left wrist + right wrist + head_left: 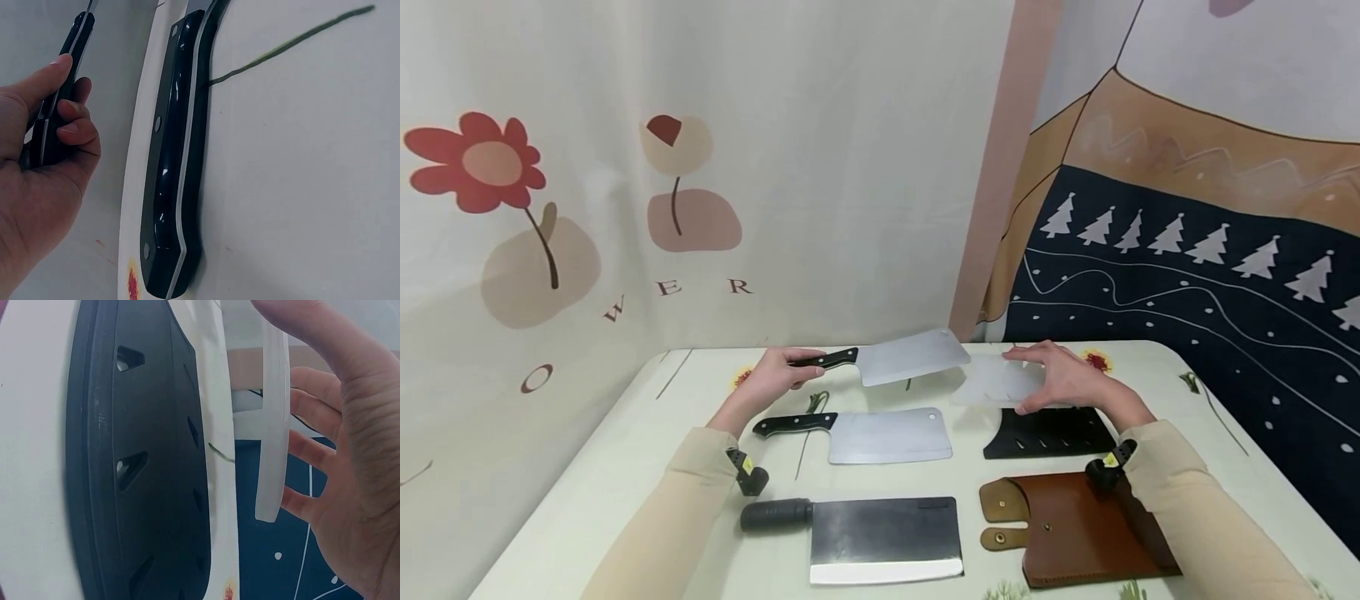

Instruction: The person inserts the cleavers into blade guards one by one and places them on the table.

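My left hand (775, 375) grips the black riveted handle of a cleaver (913, 358), whose bright blade is raised and points right. In the left wrist view, thumb and fingers wrap round that handle (55, 119). My right hand (1063, 377) holds a whitish translucent blade guard (996, 382) between thumb and fingers; the right wrist view shows the guard (274, 425) edge-on. The blade's far end is close to the guard's left end; whether they touch I cannot tell. Below lies a second black-handled cleaver (891, 437), and under the right hand a black slotted blade guard (1048, 433).
Nearer the front lies a dark-bladed cleaver (883, 533) with a round black handle. Right of it is a brown leather sheath (1075, 525) with two snap straps, partly behind the right forearm. The pale table (625, 483) backs onto printed curtains (850, 167).
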A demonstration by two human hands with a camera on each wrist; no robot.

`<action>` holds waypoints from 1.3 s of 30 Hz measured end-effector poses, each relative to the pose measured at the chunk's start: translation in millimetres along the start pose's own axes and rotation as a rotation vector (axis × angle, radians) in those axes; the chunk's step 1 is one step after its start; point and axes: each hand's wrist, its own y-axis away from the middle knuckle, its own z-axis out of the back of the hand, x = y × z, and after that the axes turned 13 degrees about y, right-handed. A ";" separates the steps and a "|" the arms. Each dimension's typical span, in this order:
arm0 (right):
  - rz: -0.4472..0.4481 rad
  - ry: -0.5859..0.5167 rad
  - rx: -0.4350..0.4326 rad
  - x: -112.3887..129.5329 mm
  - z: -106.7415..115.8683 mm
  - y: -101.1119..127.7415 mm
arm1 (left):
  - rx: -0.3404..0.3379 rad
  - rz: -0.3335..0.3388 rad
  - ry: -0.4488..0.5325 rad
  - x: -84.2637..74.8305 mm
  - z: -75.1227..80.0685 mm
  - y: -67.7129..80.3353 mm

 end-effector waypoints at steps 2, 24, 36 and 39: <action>-0.003 0.000 0.004 -0.1 -0.5 -1.2 | 0.005 -0.003 -0.008 -0.1 -0.4 -0.2; -0.029 -0.107 -0.059 2.2 0.0 2.7 | 0.133 -0.013 0.260 6.6 11.1 5.9; -0.026 -0.123 -0.090 4.5 4.3 7.8 | 0.209 0.005 0.327 0.3 14.7 14.3; -0.035 -0.123 -0.092 4.2 5.5 8.3 | 0.255 0.008 0.324 -3.0 14.2 16.0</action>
